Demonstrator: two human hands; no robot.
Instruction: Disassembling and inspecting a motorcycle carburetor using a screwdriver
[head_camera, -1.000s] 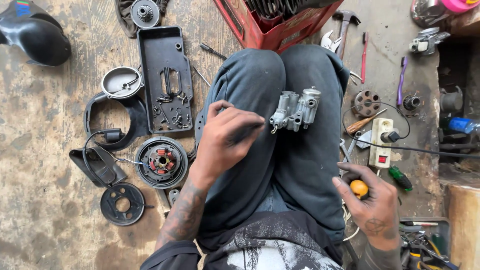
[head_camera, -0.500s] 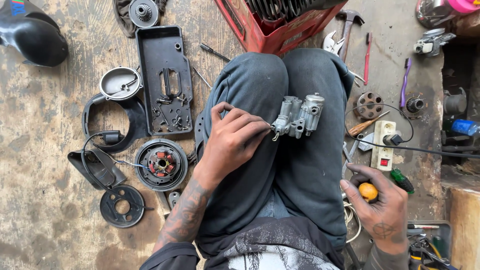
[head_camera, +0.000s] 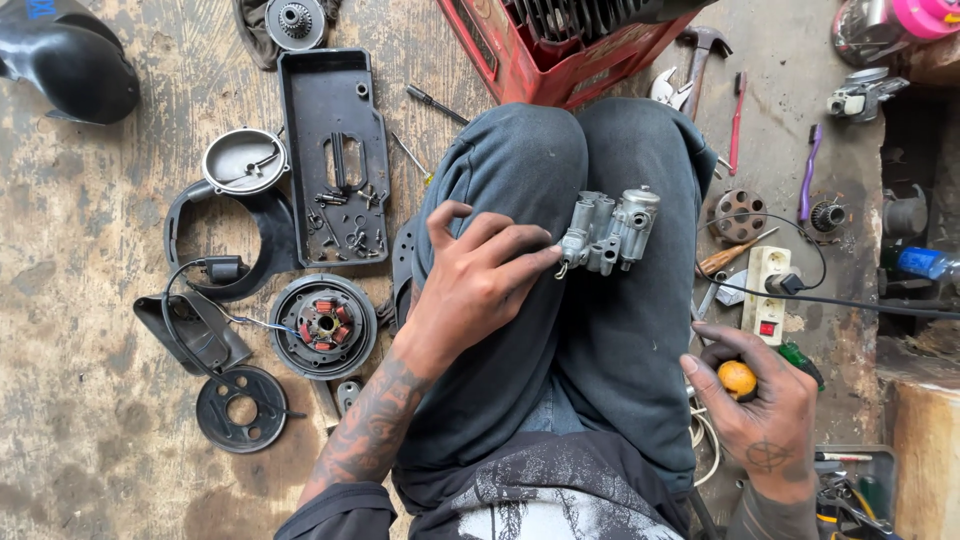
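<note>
Change: the left hand (head_camera: 480, 285) is sliding its fingertips toward the grey metal carburettor body (head_camera: 608, 232), while the right hand (head_camera: 765, 405) is drawing back toward the lower right of the frame with the orange-handled screwdriver (head_camera: 738, 379)
Left hand: lying on the thigh at frame centre, fingers loosely spread, the fingertips just touching the carburettor body's left end
Right hand: curling around the screwdriver, its round orange end showing between thumb and fingers
Carburettor body: resting on the dark trousers (head_camera: 560, 170), slightly right of centre
Left of the legs: the black flat cover (head_camera: 335, 160) is holding loose screws, with the round stator (head_camera: 322, 326) sitting below it
Upper middle: the red crate (head_camera: 560, 50) is standing by the knees
Right side: the white power strip (head_camera: 765, 295) is lying on the floor
</note>
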